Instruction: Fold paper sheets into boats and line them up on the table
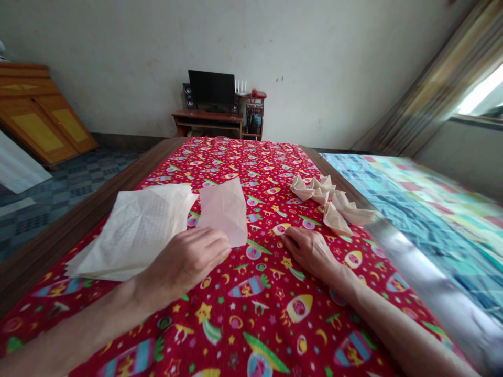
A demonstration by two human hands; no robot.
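My left hand (pixel 198 254) is closed at the lower edge of a small pale pinkish paper sheet (pixel 223 207), which stands tilted up from the red cloth. Its thumb is mostly hidden. To the left lies a stack of thin, creased, off-white paper sheets (pixel 141 228), partly behind my left wrist. My right hand (pixel 310 251) rests on the cloth with its fingers curled in, and nothing shows in it. Beyond that hand sits a group of folded paper pieces (pixel 322 193) with pointed corners, near the table's right edge.
A red printed cloth (pixel 251 288) covers the long table, whose dark wooden border (pixel 129 175) shows along the left. At right is a bed with a patchwork cover (pixel 412 209). A desk (pixel 208 116) with a monitor (pixel 211 88) stands against the far wall, and a wooden cabinet (pixel 43 112) at left.
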